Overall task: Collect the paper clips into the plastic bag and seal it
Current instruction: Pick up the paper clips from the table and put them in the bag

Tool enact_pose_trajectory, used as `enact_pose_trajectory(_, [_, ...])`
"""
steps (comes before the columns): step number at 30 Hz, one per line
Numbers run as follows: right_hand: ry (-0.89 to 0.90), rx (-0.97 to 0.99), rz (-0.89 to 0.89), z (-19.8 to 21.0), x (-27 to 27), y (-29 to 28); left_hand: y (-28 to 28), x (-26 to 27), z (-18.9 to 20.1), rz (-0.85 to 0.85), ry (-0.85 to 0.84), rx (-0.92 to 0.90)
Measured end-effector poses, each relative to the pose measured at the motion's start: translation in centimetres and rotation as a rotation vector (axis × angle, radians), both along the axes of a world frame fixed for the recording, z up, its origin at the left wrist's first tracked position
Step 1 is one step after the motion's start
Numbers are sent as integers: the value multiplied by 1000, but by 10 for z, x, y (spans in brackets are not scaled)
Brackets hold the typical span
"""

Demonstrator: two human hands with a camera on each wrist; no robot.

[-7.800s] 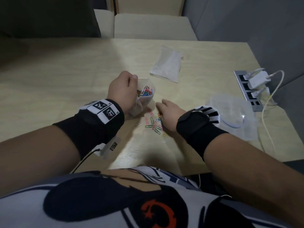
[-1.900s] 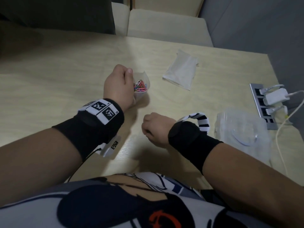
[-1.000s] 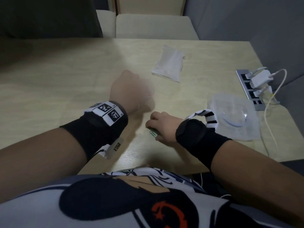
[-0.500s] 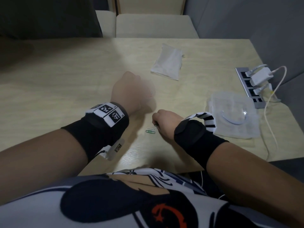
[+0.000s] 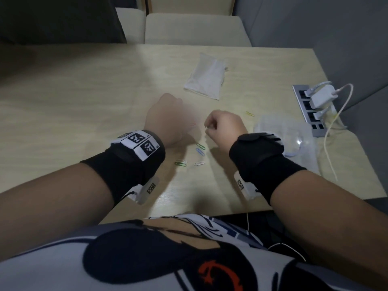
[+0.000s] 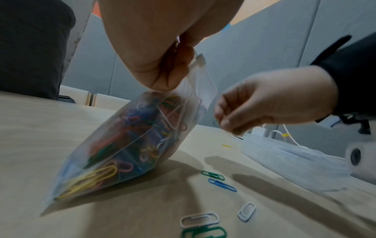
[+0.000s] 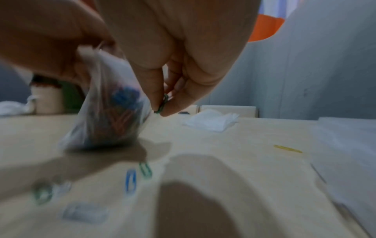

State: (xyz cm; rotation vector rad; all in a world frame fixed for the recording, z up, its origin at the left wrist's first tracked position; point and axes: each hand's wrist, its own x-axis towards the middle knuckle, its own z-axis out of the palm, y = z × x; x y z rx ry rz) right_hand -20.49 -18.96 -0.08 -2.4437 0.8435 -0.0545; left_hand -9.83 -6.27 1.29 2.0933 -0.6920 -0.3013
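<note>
My left hand [image 5: 165, 116] pinches the top of a clear plastic bag [image 6: 126, 141] full of coloured paper clips. The bag leans tilted with its bottom on the table, and it is blurred in the right wrist view [image 7: 109, 116]. Just to its right, my right hand [image 5: 206, 129] hovers above the table and pinches a green paper clip [image 7: 163, 103] between thumb and finger. Loose clips lie near my wrists: green [image 5: 200, 146], blue [image 5: 200, 151], white [image 5: 199, 163], another green [image 5: 180, 164]. A yellow clip [image 5: 249, 113] lies farther right.
A white folded cloth [image 5: 206, 79] lies beyond the hands. A clear plastic package [image 5: 294, 131] sits at the right, beside a power strip [image 5: 308, 110] with white chargers and a cable [image 5: 329, 139]. The table's near edge [image 5: 189, 213] is close to my body.
My right hand has lifted off the table and moved forward toward the bag, pinching a clip. Several loose clips now show on the table where one was seen before.
</note>
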Motion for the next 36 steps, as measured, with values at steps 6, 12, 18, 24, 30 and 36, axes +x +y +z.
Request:
enact_pose_trajectory(6, [-360,142,-114,37,10,0,-9,-11,-1,7,32,10])
enact_pose_trajectory(12, [-253,156,9,46,17,6,-14,-17,0,41,75,-47])
enact_pose_trajectory(18, [-135,22,155,49,15,-3,-18,-12,1,80,101,-68])
enact_pose_trajectory(24, [-45,5,-180,27,26,-39,-22,10,2,60,48,-10])
enact_pose_trajectory(30, [505,-27,-249,5,36,-70,-25,33,0,41,47,-32])
enact_pose_trajectory(36, [797,-107,-29,8,31,-62,-23,39,-3,48,67,-54])
